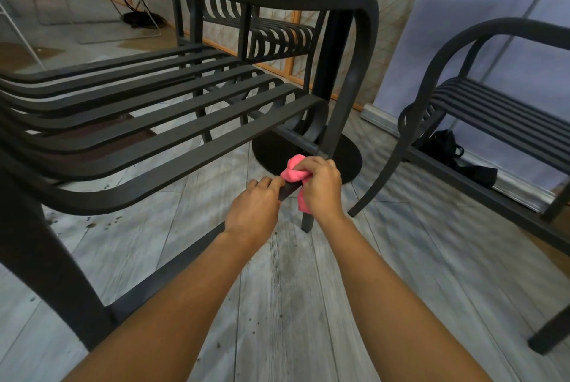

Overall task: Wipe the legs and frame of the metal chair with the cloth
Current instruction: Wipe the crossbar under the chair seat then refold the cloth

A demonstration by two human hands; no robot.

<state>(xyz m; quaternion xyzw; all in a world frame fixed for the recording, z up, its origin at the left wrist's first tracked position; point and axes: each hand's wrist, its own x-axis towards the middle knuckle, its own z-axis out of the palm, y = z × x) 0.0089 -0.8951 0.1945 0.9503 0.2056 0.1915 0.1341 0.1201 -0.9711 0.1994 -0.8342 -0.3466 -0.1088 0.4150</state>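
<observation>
A person is reaching both arms down to a dark metal chair (172,122) that is standing on a gray wood floor (308,304). The chair has long flat slats for a seat and a curved armrest (345,2) that bends down into a front leg (336,122). A low bar (172,261) is running along the bottom of the chair, from the near leg to the front leg. The left hand (253,212) is resting on this low bar, with its fingers curling over the top of it and lying close together. The right hand (320,187) is just beside it, gripping a pink cloth (293,173). Its fingers are bunched tight around the cloth, and the cloth is pressing on the bar right where the bar is meeting the front leg. A bit of the cloth is hanging down below the right hand. The two hands are almost touching. A second dark chair (481,110) is standing to the right, well apart from the hands. A black bag (447,147) is lying on the floor under that chair. Behind the front leg, a black round table base (348,159) is sitting flat on the floor. Small dark specks are lying on the floor near the first chair.
</observation>
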